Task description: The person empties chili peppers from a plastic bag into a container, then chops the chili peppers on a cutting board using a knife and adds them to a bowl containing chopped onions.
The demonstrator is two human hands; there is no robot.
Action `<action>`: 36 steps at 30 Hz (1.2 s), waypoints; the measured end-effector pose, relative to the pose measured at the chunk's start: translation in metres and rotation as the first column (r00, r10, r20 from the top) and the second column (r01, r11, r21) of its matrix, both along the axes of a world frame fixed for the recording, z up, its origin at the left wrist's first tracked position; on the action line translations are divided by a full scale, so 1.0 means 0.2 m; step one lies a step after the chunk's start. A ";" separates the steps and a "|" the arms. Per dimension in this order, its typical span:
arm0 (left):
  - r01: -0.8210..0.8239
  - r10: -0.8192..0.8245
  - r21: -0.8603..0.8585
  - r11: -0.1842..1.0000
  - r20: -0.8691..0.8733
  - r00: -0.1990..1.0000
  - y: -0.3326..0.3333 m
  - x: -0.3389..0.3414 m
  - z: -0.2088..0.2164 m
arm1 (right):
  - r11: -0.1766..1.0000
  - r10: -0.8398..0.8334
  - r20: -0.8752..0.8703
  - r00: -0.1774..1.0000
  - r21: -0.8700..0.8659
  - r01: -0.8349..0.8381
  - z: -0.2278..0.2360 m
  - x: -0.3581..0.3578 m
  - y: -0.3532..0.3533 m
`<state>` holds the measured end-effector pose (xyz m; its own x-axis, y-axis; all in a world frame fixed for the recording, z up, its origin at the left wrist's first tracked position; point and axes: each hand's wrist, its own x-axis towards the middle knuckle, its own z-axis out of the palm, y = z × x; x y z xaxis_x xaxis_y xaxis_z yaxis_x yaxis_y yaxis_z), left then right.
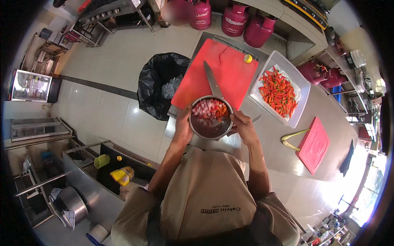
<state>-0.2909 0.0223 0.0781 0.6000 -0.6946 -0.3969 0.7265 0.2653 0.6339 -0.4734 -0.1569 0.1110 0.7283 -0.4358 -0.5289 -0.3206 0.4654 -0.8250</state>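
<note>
Between my hands is a round metal bowl (196, 132), held over the near edge of the red cutting board (223, 53). Chopped pinkish onion (202, 109) and red chilli pieces (221, 110) lie toward its far side. My left hand (184, 125) grips the bowl's left rim; my right hand (243, 124) grips the right rim. A thin metal piece (257, 119) shows just beyond my right hand; whether that hand touches it, I cannot tell. A knife (211, 78) lies on the board, its near end hidden behind the bowl.
Right of the board, a white tray (302, 102) holds whole red chillies (279, 92). Beyond it lie a red plastic board or lid (316, 143) and a pale stalk (289, 144). A yellow citrus piece (248, 58) sits at the board's far corner. A black-bagged bin (150, 82) stands left.
</note>
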 end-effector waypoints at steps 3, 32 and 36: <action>0.010 -0.011 -0.011 1.000 -0.035 0.999 -0.03 0.02 -0.01 | 0.991 -0.057 0.056 0.997 -0.116 0.063 -0.04 0.03 0.00; -0.073 0.074 0.081 0.994 -0.010 0.997 0.06 -0.22 -0.03 | 0.970 -0.129 -0.051 0.990 -0.216 0.115 0.07 -0.09 0.01; -0.001 -0.008 0.100 0.995 0.087 0.996 0.04 -0.22 0.05 | 0.842 -0.177 0.094 0.980 -0.502 0.200 -0.03 -0.17 0.06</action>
